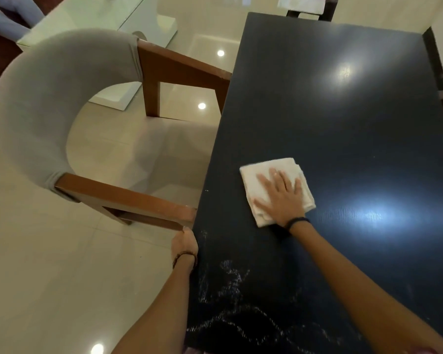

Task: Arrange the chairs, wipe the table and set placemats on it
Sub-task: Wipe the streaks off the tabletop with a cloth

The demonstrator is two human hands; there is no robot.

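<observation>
While the right hand (pixel 281 198) presses flat, fingers straight, on the folded white cloth (pixel 274 190) near the left edge of the dark surface (pixel 343 123), the left hand (pixel 184 242) curls its grip over that edge (beside the chair (pixel 49 98) armrest).

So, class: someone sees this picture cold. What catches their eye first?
The right hand pressed flat on a folded white cloth on the dark table. At left, a grey-backed chair stands at the table's edge, the left hand by its near armrest.
</observation>
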